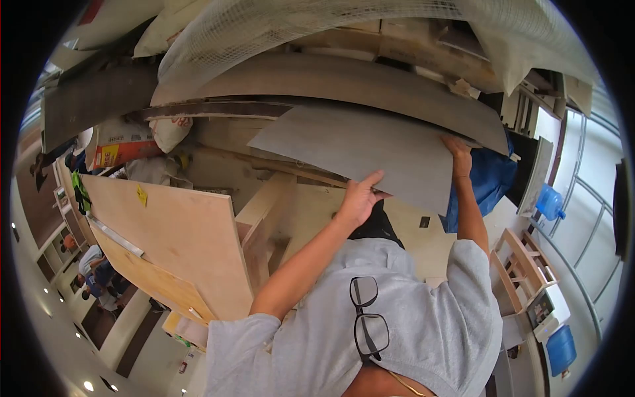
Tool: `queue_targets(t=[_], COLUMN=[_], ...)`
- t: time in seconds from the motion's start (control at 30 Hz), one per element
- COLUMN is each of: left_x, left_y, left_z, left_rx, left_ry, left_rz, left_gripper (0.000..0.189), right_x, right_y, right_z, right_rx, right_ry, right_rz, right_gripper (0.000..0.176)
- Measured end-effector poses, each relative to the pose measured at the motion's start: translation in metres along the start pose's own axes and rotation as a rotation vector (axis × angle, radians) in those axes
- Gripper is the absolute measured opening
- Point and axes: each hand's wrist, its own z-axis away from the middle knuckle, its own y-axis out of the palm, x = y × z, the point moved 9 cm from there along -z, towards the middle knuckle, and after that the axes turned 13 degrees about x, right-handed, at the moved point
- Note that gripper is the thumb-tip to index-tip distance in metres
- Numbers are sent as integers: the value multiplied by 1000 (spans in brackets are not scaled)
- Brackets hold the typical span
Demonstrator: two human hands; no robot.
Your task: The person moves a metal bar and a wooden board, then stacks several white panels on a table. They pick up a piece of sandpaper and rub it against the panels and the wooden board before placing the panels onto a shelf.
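A thin grey sheet (370, 145) is held slightly tilted in front of my body. My left hand (360, 200) grips its near edge, thumb on the upper face and the other fingers mostly hidden below. At the sheet's right end, my right hand (458, 156) is closed around the edge, its fingers partly hidden. Just beyond lies a longer grey-brown board (317, 74), close to the sheet's far edge. A blue plastic bag or cover (486, 182) hangs beside my right forearm.
White mesh rolls (291, 33) lie at the back. A plywood-topped table (165, 225) stands on my left, with a metal strip (114, 233) on it. Filled sacks (126, 147) sit at back left. Wooden frames (526, 268) and blue water jugs (550, 202) are on the right.
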Motion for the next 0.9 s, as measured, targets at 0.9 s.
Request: queue_targets(t=[0.9], left_x=[-188], left_y=[26], left_z=[-40], left_rx=[177], left_ry=[10], left_rz=[152], left_gripper=[50], right_x=[58], right_y=[-50], right_z=[6], right_rx=[-173], right_ry=[-61], right_rz=[-69], right_gripper=[38])
